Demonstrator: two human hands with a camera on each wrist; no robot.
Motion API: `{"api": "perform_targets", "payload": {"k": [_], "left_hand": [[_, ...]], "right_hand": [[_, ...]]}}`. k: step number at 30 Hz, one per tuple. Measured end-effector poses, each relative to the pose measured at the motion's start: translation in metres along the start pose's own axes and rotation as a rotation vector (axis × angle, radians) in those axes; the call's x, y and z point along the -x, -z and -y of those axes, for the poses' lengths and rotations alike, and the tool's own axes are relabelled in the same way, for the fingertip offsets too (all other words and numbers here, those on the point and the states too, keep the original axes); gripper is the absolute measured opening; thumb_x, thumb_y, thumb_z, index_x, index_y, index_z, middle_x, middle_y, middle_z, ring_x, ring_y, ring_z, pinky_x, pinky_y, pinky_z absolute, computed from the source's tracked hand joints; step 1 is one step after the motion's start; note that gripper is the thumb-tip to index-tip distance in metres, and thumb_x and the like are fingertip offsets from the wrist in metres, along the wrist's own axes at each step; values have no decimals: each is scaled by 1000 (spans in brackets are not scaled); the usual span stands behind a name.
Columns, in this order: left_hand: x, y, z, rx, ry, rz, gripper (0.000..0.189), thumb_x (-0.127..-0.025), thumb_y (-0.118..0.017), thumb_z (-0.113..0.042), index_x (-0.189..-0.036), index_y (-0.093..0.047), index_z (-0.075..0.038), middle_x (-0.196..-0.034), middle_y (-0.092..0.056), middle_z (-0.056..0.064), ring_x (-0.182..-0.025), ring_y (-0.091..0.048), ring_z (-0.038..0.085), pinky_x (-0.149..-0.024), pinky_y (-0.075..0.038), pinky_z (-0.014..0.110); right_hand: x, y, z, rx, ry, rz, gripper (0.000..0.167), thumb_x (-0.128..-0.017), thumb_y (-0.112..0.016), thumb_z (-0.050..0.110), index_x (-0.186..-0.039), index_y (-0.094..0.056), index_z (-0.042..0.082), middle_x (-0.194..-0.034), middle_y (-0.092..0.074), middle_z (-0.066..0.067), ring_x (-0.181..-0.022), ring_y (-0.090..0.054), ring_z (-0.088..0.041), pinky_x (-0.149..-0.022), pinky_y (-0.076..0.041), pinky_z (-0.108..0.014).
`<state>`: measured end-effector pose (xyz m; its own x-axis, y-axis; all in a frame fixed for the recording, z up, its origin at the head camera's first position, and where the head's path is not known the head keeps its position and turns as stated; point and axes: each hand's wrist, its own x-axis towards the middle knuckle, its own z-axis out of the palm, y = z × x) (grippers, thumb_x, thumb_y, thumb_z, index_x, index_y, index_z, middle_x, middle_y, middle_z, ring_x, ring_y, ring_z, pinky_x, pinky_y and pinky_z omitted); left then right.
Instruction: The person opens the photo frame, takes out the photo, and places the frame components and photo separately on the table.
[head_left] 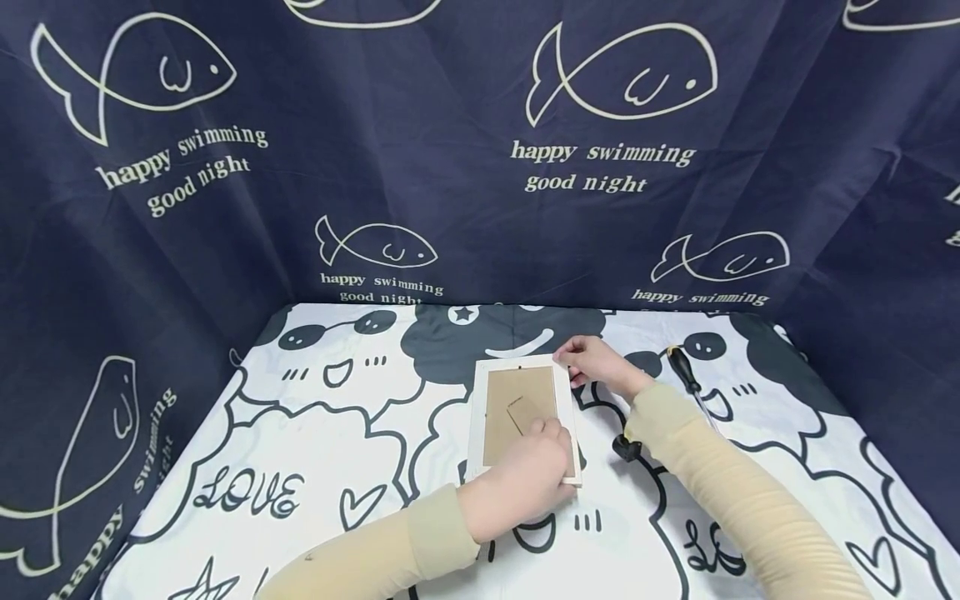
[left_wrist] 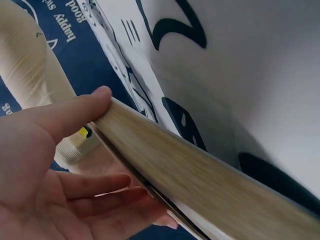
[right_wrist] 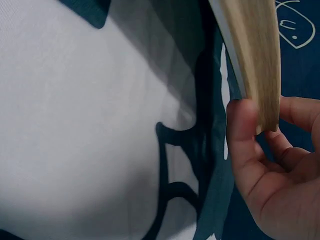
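Observation:
A white-rimmed picture frame [head_left: 480, 417] shows its brown backing board [head_left: 506, 392] in the head view, with a stand flap [head_left: 522, 412] on the board. My left hand [head_left: 525, 477] grips the lower right side. Its thumb lies on the wood-coloured edge [left_wrist: 165, 155] in the left wrist view, and its fingers reach over the backing. At the upper right corner, my right hand [head_left: 596, 362] pinches the frame between thumb and fingers. The right wrist view shows that hand [right_wrist: 275, 180] at the end of the wooden edge [right_wrist: 257, 55].
A screwdriver with a black and yellow handle [head_left: 682, 368] lies right of the frame, beyond the right forearm. A small black object [head_left: 626, 448] sits beside the right cuff, partly covered by it. A dark blue curtain [head_left: 465, 150] stands behind the patterned tablecloth [head_left: 322, 450].

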<state>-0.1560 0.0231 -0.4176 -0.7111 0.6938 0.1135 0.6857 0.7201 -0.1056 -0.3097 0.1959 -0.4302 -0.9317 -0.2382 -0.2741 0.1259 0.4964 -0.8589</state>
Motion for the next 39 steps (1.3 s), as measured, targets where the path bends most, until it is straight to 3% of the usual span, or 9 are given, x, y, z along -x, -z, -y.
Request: {"api": "perform_targets", "payload": {"k": [5, 13, 22, 27, 39], "left_hand": [[5, 4, 6, 79, 29, -39, 54, -77, -70, -55, -104, -60, -8, -98, -54, 2, -91, -50, 14, -72, -49, 20], [11, 4, 8, 78, 66, -96, 56, -74, -70, -59, -99, -61, -9, -94, -53, 2, -86, -50, 13, -53, -47, 19], [14, 2, 3, -16, 80, -111, 67, -73, -65, -67, -104, -58, -8, -96, -53, 3, -88, -49, 15, -57, -48, 17], [16, 1, -2, -92, 92, -166, 71, -70, -66, -69, -104, -56, -7, -93, -51, 3, -85, -48, 16, -52, -45, 17], [20, 3, -3, -49, 139, -311, 64, -69, -72, -59, -99, -57, -4, -83, -51, 2, -76, -48, 15, -59, -45, 21]], "right_hand": [[3, 1, 6, -33, -11, -8, 26, -94, -54, 13, -109, -53, -8, -81, -58, -3, -62, -56, -9, -59, -52, -23], [7, -2, 12, -45, -31, -43, 26, -93, -56, 15, -107, -54, -6, -84, -62, -6, -63, -60, -10, -63, -55, -26], [10, -1, 14, -61, -36, -84, 24, -92, -58, 15, -104, -57, -5, -78, -62, -4, -59, -59, -10, -60, -55, -26], [13, 0, 17, -67, -25, -85, 24, -92, -58, 15, -103, -56, -6, -80, -63, -6, -59, -60, -10, -59, -55, -26], [17, -8, 22, -173, 11, -135, 35, -93, -57, 20, -113, -56, -9, -78, -63, 2, -60, -60, -7, -60, -55, -24]]}}
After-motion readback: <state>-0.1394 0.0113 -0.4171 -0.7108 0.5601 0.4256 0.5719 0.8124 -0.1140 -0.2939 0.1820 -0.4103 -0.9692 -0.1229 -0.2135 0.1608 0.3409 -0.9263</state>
